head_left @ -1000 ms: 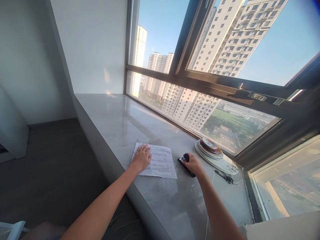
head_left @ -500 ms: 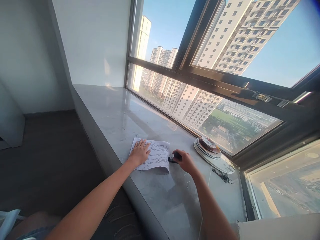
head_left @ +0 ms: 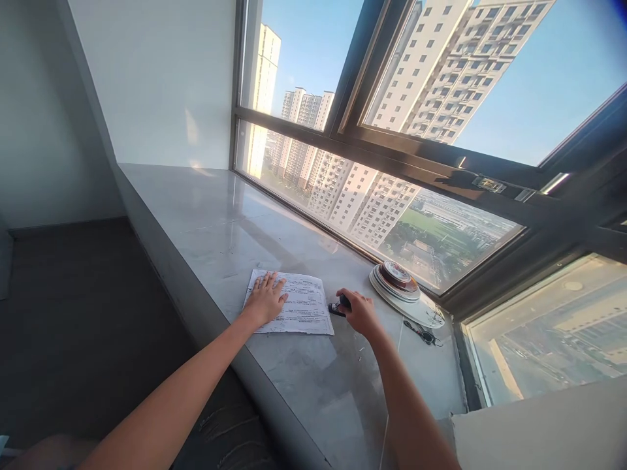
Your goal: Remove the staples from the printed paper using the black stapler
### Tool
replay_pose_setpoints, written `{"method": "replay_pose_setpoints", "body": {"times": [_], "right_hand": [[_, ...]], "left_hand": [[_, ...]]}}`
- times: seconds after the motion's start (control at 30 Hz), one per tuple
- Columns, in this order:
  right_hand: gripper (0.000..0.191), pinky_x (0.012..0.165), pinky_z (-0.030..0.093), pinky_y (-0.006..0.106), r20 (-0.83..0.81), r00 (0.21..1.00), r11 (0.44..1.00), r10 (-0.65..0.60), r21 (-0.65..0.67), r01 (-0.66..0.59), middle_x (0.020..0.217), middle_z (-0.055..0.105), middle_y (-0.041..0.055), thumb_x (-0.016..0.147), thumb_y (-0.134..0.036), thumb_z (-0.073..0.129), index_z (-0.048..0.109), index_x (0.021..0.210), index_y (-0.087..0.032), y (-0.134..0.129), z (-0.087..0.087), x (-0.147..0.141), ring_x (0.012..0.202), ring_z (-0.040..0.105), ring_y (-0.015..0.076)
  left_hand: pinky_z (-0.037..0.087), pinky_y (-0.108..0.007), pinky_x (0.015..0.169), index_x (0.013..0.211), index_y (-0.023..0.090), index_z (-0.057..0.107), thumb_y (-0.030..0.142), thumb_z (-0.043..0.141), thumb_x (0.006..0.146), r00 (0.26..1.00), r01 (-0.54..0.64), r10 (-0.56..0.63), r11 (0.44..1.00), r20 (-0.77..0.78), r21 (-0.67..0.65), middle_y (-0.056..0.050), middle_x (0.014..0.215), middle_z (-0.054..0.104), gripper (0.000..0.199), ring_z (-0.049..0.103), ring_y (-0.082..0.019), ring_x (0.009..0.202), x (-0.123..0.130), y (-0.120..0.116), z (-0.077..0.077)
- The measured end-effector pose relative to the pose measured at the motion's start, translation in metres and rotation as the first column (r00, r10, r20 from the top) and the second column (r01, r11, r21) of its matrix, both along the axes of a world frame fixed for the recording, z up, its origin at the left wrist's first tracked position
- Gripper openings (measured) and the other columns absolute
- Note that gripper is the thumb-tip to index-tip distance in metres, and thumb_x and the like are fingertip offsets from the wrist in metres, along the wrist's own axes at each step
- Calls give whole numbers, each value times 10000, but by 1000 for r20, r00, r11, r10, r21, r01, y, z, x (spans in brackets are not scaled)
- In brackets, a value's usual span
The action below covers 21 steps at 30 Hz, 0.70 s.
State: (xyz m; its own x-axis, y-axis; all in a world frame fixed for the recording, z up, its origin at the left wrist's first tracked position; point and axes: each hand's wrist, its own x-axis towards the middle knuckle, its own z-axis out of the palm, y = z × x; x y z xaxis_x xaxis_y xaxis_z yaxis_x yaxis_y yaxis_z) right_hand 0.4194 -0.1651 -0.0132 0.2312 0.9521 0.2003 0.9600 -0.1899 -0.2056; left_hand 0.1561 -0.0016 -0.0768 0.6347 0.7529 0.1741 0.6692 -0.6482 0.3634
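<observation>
I see the left hand spread-fingered on the paper; beside the paper, the right hand curls fingers around a stapler.

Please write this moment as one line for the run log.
left hand: flat on paper | right hand: holds stapler at paper's right edge | plates: stacked by window

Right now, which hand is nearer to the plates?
Right. The right hand grips the stapler just left of the plates in view; the left hand lies farther left, flat on the paper.
</observation>
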Motion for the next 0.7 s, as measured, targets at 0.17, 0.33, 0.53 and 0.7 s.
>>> {"method": "replay_pose_setpoints", "body": {"times": [0.17, 0.33, 0.53, 0.7], "right_hand": [[263, 820, 363, 340, -13, 1000, 999, 26, -31, -26, 1032, 707, 52, 845, -167, 607, 623, 1089, -265, 16, 5, -1, 987, 598, 252], [306, 868, 396, 353, -127, 977, 984, 171, -27, -176, 1022, 686, 26, 842, -206, 642, 637, 1135, -293, 31, 9, -14, 930, 606, 222], [281, 911, 417, 380, -225, 961, 980, 160, 153, -128, 1094, 686, 52, 917, -424, 602, 652, 1150, -275, 21, 0, -25, 1007, 600, 252], [394, 991, 366, 454, -188, 982, 952, 21, 303, 37, 1186, 668, 74, 1006, -499, 420, 662, 1249, -304, 19, -15, -45, 1113, 532, 292]], "left_hand": [[111, -521, 1255, 1525, 273, 404, 535, 329, 996, 999, 39, -38, 999, 21, -21, -47, 1668, 244, 595, 138, -290, 1552, -1, 1, -1], [114, -517, 1260, 1530, 259, 400, 536, 322, 998, 999, 39, -39, 999, 12, -28, -54, 1673, 223, 605, 127, -288, 1554, -2, -1, 3], [130, -530, 1258, 1526, 278, 404, 524, 364, 986, 999, 40, -40, 998, 9, -46, -39, 1670, 236, 595, 133, -303, 1552, -4, -5, 9], [134, -518, 1256, 1521, 249, 413, 521, 370, 981, 1000, 30, -30, 999, -7, -43, -55, 1670, 235, 607, 135, -307, 1551, -3, -8, 14]]}}
